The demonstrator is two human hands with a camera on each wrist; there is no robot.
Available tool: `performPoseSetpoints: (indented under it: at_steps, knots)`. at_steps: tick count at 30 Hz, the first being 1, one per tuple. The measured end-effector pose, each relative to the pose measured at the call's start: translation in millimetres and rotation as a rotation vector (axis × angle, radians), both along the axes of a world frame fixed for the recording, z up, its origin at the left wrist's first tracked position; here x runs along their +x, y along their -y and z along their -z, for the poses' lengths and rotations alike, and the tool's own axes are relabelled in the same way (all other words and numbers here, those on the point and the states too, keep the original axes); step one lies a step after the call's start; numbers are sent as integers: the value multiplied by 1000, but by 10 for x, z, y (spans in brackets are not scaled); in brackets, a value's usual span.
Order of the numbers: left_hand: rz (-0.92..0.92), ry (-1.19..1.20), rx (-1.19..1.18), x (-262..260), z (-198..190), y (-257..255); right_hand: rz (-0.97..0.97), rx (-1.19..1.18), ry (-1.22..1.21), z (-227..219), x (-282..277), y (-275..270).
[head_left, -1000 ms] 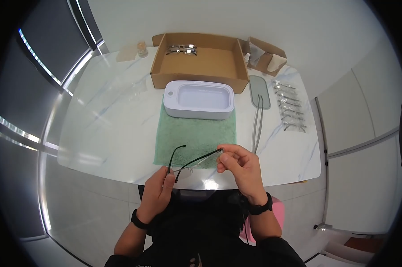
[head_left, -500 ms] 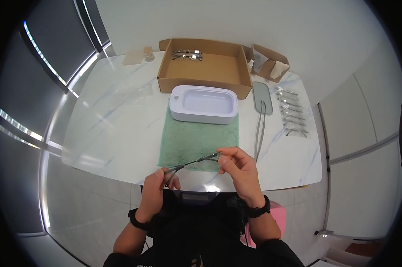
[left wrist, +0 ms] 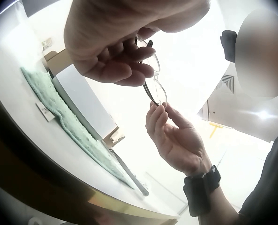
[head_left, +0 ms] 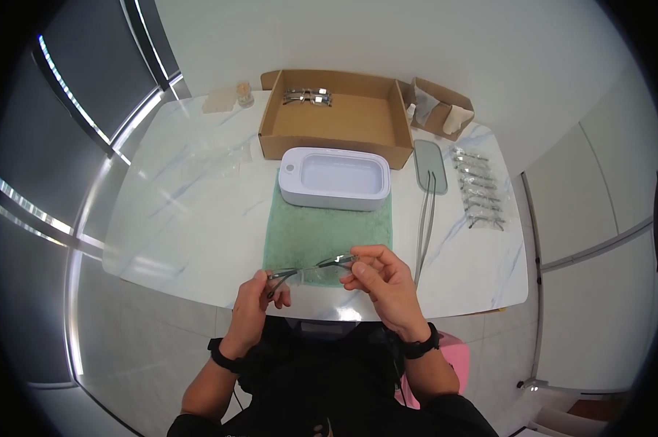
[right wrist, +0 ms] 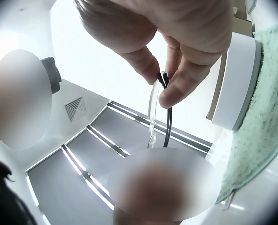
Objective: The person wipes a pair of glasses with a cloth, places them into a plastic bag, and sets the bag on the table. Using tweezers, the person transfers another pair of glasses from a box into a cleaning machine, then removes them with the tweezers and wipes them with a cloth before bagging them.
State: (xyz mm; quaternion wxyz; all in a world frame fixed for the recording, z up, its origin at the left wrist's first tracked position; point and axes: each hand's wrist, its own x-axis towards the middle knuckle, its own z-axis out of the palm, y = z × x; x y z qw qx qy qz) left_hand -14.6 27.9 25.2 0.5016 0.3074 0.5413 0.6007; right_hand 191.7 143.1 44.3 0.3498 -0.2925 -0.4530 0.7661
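Observation:
Both hands hold one pair of clear-lensed glasses (head_left: 332,262) with dark temples, raised over the front edge of the green towel (head_left: 329,231). The temples lie folded along the lenses. My left hand (head_left: 250,312) pinches the left end of the frame, with its lower fingers curled beneath. At the other end, the thumb and fingers of my right hand (head_left: 391,290) pinch the corner near a hinge. In the right wrist view the dark temple (right wrist: 169,126) runs beside the clear lens edge, down from the fingertips.
A pale lilac tub (head_left: 336,202) stands on the towel's far half. Behind it is a cardboard box (head_left: 358,109) with glasses inside. To the right lie long tweezers (head_left: 426,226), a grey lid (head_left: 430,156), several bagged glasses (head_left: 479,191) and a smaller carton (head_left: 440,109).
The temples, standing out from the frame earlier, are now folded against the lenses. My left hand has shifted its grip to the frame's left end. The head view has tilted slightly.

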Motion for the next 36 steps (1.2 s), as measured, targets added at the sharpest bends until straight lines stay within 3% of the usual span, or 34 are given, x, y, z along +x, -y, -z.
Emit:
performPoseSetpoints:
  at_steps: [6,8,11,14,16,21,23,24,26,30,32,36]
  knots:
    - [142,-186,5,-171,-92,-98,77,-16,-44,42,-8,1]
    - [299,-348,62,-238,-191,-147,47,-32,-54,94,29,-18]
    - [362,-403,46,-321,-346,-220,110,-24,-110,95,64,-45]
    - [327,-480,82,-550,-419,-403,163,-36,-138,96,145,-75]
    - [209,-335,34,-762,-533,-581,181,-37,-142,110,206,-84]
    - [18,-577,118,-1452,-481,-1181,228,-49,-137,122,273,-59]
    - [-32,-995,19,-1655,-386,-1396,224,-24,-120,128,291,-42]
    - [-26,-1002,15,-1748,-324,-1484,226,-31,-127,126,302,-35]
    - [81,-1414,-62,-1889,-226,-1590,238,5,-126,118,318,-23]
    - [261,-1599,-175,-1905,-182,-1661,276,-7,-116,121,371,-24]
    - [481,-1741,-252,-1976,-186,-1684,268,21,-105,137,389,-34]
    - [514,-1785,-328,-2165,-241,-1710,282,9,-124,145,406,-40]
